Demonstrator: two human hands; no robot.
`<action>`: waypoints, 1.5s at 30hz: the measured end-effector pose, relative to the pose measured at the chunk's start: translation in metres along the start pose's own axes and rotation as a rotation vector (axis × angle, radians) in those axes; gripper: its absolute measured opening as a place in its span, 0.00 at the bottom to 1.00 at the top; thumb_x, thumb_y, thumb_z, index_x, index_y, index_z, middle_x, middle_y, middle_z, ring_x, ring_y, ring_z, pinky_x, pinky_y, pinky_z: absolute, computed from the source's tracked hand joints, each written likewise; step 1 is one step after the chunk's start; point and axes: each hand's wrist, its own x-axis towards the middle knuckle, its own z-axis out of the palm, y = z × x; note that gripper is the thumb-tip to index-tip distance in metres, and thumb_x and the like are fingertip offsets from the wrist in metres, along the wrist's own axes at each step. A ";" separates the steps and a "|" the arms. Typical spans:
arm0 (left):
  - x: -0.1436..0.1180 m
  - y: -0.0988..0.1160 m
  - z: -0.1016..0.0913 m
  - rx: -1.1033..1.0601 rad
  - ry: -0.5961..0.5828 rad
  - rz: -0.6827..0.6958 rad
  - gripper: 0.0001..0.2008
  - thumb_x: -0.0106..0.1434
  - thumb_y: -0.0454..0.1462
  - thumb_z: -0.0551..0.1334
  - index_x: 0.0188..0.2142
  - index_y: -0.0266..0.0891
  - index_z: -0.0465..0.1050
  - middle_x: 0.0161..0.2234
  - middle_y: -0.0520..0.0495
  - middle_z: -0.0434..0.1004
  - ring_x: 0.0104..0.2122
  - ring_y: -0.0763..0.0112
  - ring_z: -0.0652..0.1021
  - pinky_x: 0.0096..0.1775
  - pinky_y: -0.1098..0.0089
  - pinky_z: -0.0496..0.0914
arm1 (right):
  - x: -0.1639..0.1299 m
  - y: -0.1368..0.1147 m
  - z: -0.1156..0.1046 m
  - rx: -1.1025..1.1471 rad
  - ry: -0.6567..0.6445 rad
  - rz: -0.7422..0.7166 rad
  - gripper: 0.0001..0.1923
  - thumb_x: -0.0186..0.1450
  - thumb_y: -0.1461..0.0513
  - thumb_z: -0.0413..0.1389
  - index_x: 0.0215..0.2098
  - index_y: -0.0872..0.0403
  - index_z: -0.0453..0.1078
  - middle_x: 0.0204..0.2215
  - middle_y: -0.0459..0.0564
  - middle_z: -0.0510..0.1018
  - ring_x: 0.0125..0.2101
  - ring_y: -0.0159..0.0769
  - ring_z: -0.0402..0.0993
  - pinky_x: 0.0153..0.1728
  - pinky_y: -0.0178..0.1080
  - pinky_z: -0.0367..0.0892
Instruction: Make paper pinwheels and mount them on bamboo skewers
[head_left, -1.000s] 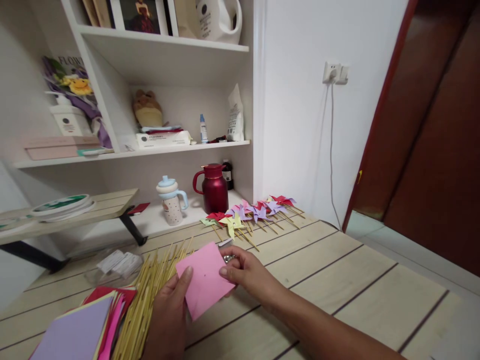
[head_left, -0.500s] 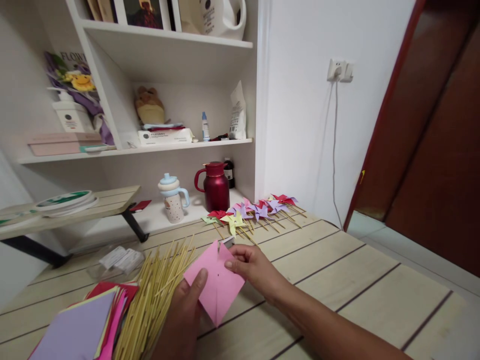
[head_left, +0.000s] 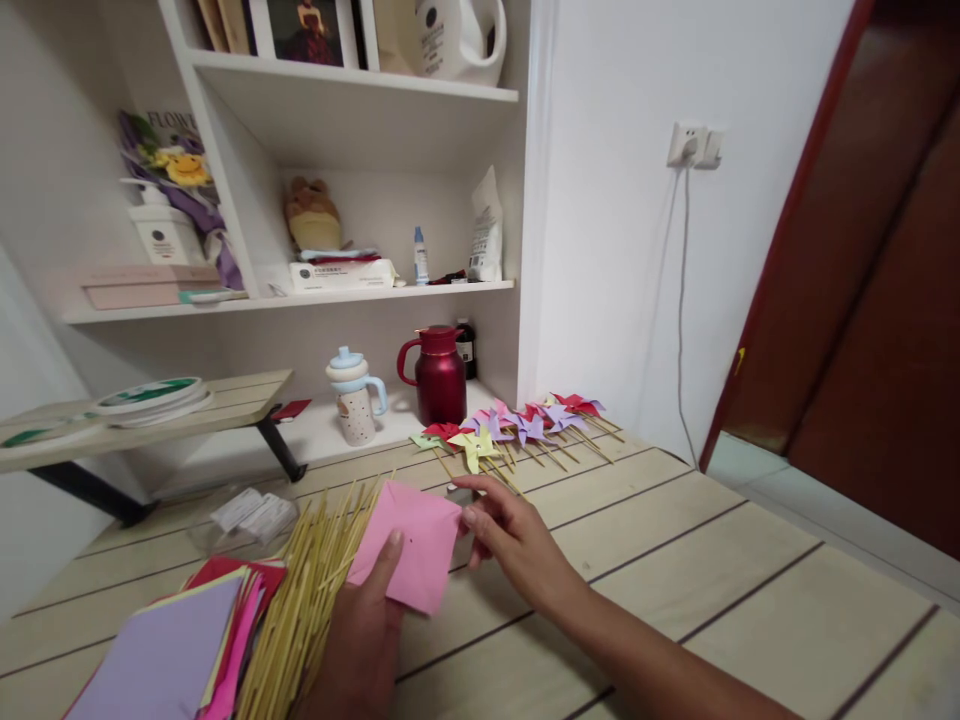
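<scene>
A square of pink paper (head_left: 424, 555) with a small dark hole near its middle is held above the table. My left hand (head_left: 364, 610) grips its lower left side, thumb on top and the other fingers hidden beneath. Just off the paper's right corner, my right hand (head_left: 510, 540) has its fingers apart; whether its thumb touches the edge is hard to tell. Left of my left hand lie a bundle of thin wooden sticks (head_left: 300, 590) and a stack of coloured paper squares (head_left: 161, 650), purple on top. Beyond my hands lie several finished paper pinwheels (head_left: 529, 428) on sticks.
At the back stand a red thermos jug (head_left: 441, 380) and a speckled cup (head_left: 355, 410) with a blue lid. A small raised stand (head_left: 232, 395) carries white round plates (head_left: 154, 400) on the left. A clear plastic bag (head_left: 244, 520) with white packets lies near the sticks.
My right hand has come away from the paper's edge, its fingers spreading. The paper has turned and shifted slightly left in my left hand. The view has swung a little left.
</scene>
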 end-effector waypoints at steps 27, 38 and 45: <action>-0.010 0.019 -0.003 0.103 0.017 -0.053 0.09 0.48 0.38 0.70 0.31 0.40 0.80 0.32 0.44 0.83 0.48 0.51 0.78 0.49 0.58 0.73 | -0.011 0.010 0.021 -0.176 -0.065 -0.126 0.06 0.56 0.71 0.61 0.28 0.54 0.77 0.20 0.42 0.75 0.21 0.29 0.69 0.25 0.30 0.63; 0.003 -0.006 -0.009 0.274 -0.179 0.010 0.13 0.45 0.40 0.71 0.32 0.38 0.83 0.32 0.42 0.84 0.42 0.48 0.80 0.44 0.58 0.75 | -0.007 0.008 0.023 0.054 0.081 0.146 0.06 0.56 0.62 0.62 0.24 0.57 0.73 0.16 0.41 0.71 0.14 0.24 0.61 0.15 0.28 0.57; 0.010 -0.020 -0.013 0.303 -0.263 0.020 0.13 0.47 0.41 0.70 0.32 0.37 0.84 0.33 0.42 0.85 0.33 0.52 0.82 0.34 0.60 0.76 | -0.006 0.012 0.023 0.044 0.135 0.197 0.09 0.54 0.60 0.62 0.21 0.56 0.69 0.15 0.41 0.71 0.13 0.24 0.60 0.14 0.28 0.56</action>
